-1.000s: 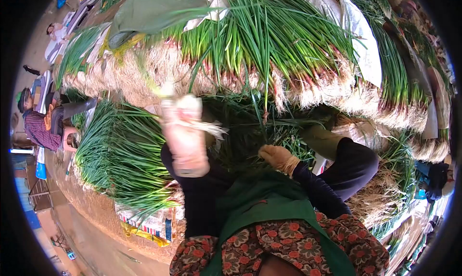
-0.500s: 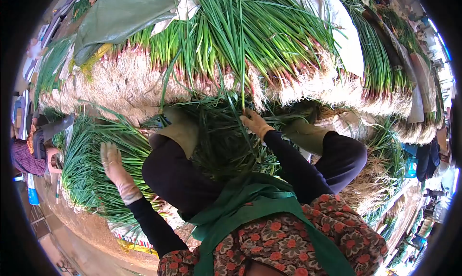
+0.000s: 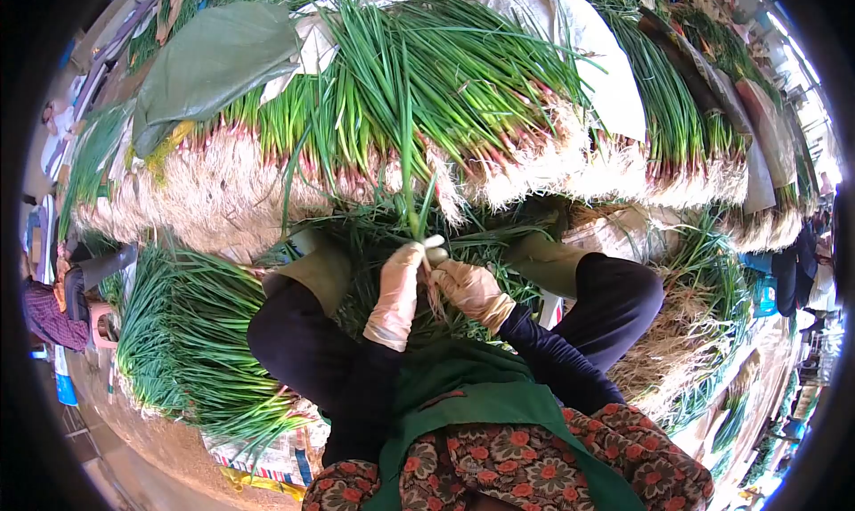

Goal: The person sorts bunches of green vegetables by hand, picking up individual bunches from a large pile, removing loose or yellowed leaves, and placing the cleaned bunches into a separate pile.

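Both my gloved hands meet in front of my lap, between my knees. My left hand [image 3: 398,288] is closed around the lower part of a green onion stalk [image 3: 410,190], whose leaves point away from me. Beside it on the right, my right hand [image 3: 470,290] pinches at the root end, where thin roots hang down between the hands. Just beyond lies a long row of green onions [image 3: 356,128] with pale roots facing me. Loose green leaves [image 3: 374,230] lie below the hands.
A pile of green onions [image 3: 196,333] is at my left, and rooty stalks [image 3: 686,324] are at my right. A grey-green cloth [image 3: 214,65] and a white sheet [image 3: 606,74] cover parts of the row. A person [image 3: 53,315] is at the far left.
My left hand has moved from the left pile to the centre and closed on the stalk. My right hand has drawn back toward my lap. The camera view has shifted slightly.
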A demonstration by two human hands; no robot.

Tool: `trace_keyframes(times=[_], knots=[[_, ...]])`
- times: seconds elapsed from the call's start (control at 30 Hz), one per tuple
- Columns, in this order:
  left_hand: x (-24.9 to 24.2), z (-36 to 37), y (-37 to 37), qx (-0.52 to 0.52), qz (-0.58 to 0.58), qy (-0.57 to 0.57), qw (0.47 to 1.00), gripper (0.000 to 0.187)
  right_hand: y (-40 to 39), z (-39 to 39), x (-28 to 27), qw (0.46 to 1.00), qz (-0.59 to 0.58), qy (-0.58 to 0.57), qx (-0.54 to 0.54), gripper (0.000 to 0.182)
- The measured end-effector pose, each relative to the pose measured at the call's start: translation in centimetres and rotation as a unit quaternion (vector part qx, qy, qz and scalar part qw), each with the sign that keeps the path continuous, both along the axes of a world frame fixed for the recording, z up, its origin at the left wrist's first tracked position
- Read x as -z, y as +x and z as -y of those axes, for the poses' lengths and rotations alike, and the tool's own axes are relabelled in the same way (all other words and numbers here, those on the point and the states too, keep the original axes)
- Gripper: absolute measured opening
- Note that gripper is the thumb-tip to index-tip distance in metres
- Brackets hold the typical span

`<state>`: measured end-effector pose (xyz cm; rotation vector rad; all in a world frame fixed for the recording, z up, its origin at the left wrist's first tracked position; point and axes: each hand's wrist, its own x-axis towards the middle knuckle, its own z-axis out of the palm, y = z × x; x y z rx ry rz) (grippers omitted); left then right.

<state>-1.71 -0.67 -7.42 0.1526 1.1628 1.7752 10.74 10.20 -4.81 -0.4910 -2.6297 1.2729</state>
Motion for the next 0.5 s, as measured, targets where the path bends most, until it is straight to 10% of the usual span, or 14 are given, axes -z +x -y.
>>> trace_keyframes(times=[0.1,0.17,0.23,0.3,0.37,0.5], knots=[[-2.4,1.2,-1.6,-0.214,0.001,0.067,0.975,0.021,2.1,-3.3,6.3,0.981,-0.041,0.189,-0.02,0.019],[-4.2,2.4,-2.6,-0.202,0.004,0.112,0.973,0.032,2.4,-5.5,4.2,0.905,0.41,0.107,-0.025,0.032],[-1.8,2.9,-4.0,-0.038,0.122,0.263,0.956,0.044,5.3,-6.1,9.0,0.882,0.383,0.199,-0.188,0.044],[-3.9,2.2,-2.2,-0.064,0.121,0.236,0.962,0.051,2.1,-5.0,7.1,0.973,0.181,-0.058,-0.128,0.048],[-4.2,1.8,-1.2,-0.096,0.152,0.199,0.963,0.048,-1.9,-3.0,-0.2,0.928,0.133,-0.345,-0.05,0.053],[-3.6,2.7,-1.8,-0.091,0.188,0.185,0.96,0.046,-4.2,0.3,3.7,0.891,0.073,-0.427,-0.137,0.061]])
